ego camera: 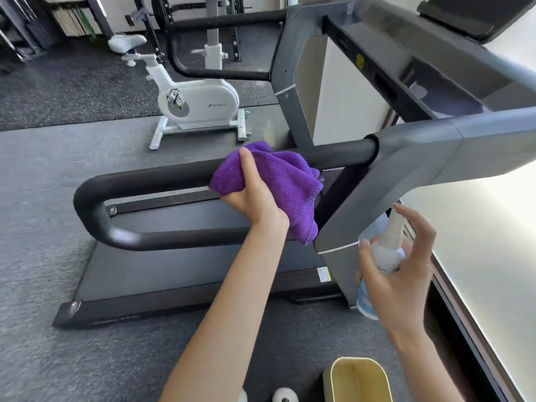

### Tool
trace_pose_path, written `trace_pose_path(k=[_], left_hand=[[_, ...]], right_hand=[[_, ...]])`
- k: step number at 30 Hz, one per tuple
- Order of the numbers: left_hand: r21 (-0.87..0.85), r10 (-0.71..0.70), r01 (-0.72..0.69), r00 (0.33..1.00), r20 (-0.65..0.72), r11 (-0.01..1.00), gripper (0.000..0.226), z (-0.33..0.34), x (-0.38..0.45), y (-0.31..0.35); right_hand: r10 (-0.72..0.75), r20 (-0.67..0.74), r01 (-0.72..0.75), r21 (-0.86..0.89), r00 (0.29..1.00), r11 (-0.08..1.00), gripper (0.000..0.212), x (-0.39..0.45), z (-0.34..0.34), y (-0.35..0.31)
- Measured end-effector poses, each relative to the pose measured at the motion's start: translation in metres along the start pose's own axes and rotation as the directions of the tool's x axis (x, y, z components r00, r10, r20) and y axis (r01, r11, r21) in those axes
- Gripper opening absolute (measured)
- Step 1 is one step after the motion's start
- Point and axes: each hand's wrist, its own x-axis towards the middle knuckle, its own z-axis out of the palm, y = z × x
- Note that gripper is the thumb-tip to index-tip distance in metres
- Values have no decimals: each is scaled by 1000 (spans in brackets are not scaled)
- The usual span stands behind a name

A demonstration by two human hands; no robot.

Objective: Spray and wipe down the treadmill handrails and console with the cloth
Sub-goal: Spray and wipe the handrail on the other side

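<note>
At the far left, the near handrail (162,177) bends round in a closed loop, its curved end standing clear over the grey floor (34,227), so there is plenty of open room for a wipe to run out that way. Behind it sits a white exercise bike (197,105), well apart from the treadmill and out of the path. Along the top bar, the left hand (255,195) is clamped on a bunched purple cloth (278,181), pressing it against the rail, thumb on top; the cloth drapes over the bar, likely so the hand can slide along it. To the right the bar ends at a collar where it enters the grey upright (400,175), an edge that would stop a wipe going that way. The far handrail (226,23) and the console (452,47) lie beyond, untouched by either hand. Lower right, the right hand (406,274) holds a white spray bottle (383,256) near the upright, palm and thumb closed around its body, fingers loosely spread, nozzle up, seemingly kept ready. A pale yellow bin (359,381) stands at the bottom edge.
</note>
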Motion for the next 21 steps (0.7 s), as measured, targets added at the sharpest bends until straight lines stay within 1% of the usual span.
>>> trace_pose_path(k=[5, 7, 10, 12, 14, 16, 17, 19, 20, 21], left_hand=[[-14, 53, -54, 997, -56, 998, 54, -24, 26, 43], [-10, 68, -69, 995, -71, 998, 50, -37, 39, 65], [59, 72, -69, 996, -61, 996, 38, -52, 49, 86], [72, 108, -104, 992, -59, 992, 35, -61, 56, 96], [87, 143, -136, 986, -87, 987, 37, -72, 68, 112], [165, 120, -99, 985, -121, 981, 43, -86, 80, 127], [191, 104, -81, 988, -113, 978, 47, -93, 85, 131], [206, 99, -91, 995, -28, 974, 58, -107, 86, 129], [233, 123, -124, 992, 20, 965, 58, -113, 86, 126], [270, 160, -168, 986, 53, 948, 53, -120, 86, 122]], right_hand=[[-2, 56, 1, 33, 998, 999, 63, -1, 31, -13], [-12, 80, 8, 46, 997, 999, 63, -2, 43, -19], [-25, 128, 16, 68, 991, 998, 66, -6, 62, -27], [-48, 142, 38, 76, 989, 996, 67, -10, 74, -32], [-63, 150, 51, 85, 987, 995, 67, -15, 82, -37], [-66, 165, 53, 83, 984, 995, 67, -19, 90, -41], [-59, 178, 46, 79, 982, 996, 67, -21, 93, -42], [-46, 197, 32, 75, 979, 997, 65, -25, 100, -44], [-48, 198, 34, 77, 979, 996, 65, -26, 103, -45], [-51, 202, 36, 78, 978, 996, 65, -28, 106, -46]])
